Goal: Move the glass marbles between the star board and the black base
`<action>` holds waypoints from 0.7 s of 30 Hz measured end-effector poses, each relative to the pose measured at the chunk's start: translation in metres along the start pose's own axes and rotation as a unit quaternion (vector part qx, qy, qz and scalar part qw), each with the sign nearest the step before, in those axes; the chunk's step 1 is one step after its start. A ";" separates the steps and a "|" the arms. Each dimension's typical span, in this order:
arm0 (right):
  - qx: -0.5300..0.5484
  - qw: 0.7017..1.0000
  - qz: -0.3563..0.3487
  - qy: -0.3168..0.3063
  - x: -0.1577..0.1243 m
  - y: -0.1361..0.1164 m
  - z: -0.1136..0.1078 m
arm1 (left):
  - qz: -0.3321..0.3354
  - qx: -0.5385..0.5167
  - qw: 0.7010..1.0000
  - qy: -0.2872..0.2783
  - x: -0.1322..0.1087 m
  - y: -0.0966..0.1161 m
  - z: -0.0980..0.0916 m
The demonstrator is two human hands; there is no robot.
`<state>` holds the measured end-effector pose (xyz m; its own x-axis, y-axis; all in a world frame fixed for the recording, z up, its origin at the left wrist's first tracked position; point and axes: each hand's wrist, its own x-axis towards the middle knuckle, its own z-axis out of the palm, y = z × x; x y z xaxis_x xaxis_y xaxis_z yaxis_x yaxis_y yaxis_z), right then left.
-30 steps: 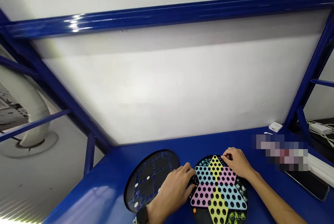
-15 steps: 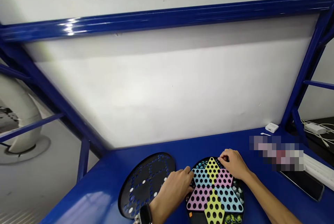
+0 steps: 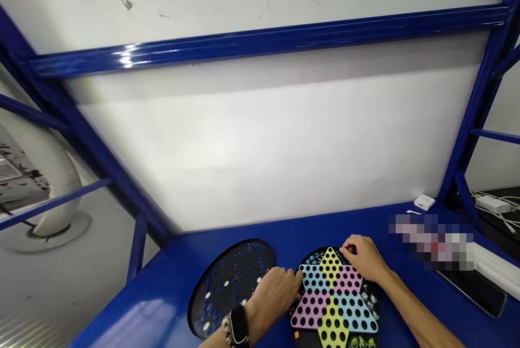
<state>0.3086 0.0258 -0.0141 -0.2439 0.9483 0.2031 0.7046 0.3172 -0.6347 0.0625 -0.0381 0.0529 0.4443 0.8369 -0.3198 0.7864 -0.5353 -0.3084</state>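
Note:
A round Chinese checkers board (image 3: 311,310) lies on the blue table, with a star of yellow, pink and light blue points full of black holes. Small glossy pieces (image 3: 370,299) sit in the pockets around the star, several of them green at the front. My left hand (image 3: 280,289) is curled at the board's left rim, its fingertips partly hidden. At the upper right rim, my right hand (image 3: 363,255) is closed with thumb and fingers together; anything small between them cannot be made out.
Left of the board lies a round black perforated tray (image 3: 227,269) with a few white dots. A dark phone (image 3: 473,291), a white keyboard-like object (image 3: 498,269) and a small white case (image 3: 424,202) are on the right. A blue frame (image 3: 260,42) and white panel stand behind.
The view has shifted slightly, so the scene sits a little lower and to the right. My left wrist has turned, showing more of the watch face. Both hands stay at the board's rim.

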 end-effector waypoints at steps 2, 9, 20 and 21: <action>0.003 1.000 0.000 0.001 0.000 0.000 0.000 | 0.029 0.013 0.999 0.022 -0.001 0.000 0.003; 0.003 1.000 0.010 -0.005 0.000 -0.001 0.000 | 0.067 0.067 0.995 0.027 0.001 0.003 0.012; 0.000 1.000 0.006 -0.002 0.000 0.001 0.003 | -0.051 -0.057 0.996 0.039 -0.018 -0.045 0.000; -0.003 1.000 0.006 -0.003 0.000 0.001 0.003 | -0.088 -0.071 0.993 0.031 -0.022 -0.057 0.003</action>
<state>0.3072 0.0263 -0.0169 -0.2392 0.9520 0.1911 0.7109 0.3058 -0.6334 0.0066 -0.0262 0.0747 0.3178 0.9236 -0.2146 0.9045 -0.3632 -0.2237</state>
